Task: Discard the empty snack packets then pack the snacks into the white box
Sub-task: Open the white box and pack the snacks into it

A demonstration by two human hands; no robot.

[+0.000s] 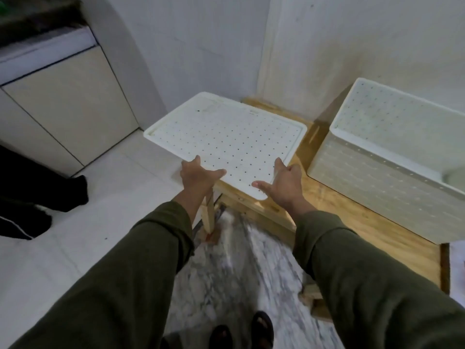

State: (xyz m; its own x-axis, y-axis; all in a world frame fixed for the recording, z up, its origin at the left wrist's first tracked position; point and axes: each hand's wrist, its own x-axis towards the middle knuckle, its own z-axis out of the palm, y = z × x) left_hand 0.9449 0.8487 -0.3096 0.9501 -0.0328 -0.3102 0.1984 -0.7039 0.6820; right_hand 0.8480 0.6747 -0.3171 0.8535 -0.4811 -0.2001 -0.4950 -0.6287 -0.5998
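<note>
Gripped at its near corners by the left hand (198,176) and right hand (281,183), a perforated white lid (226,137) is held beside the white box (392,159).

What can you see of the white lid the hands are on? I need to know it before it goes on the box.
The white lid is a flat, rounded-corner panel, plastic by its look, dotted with small holes inside a raised rim. It lies tilted over the wooden table's left end, overhanging it. The left hand grips its near-left edge; the right hand holds its near-right corner.
</note>
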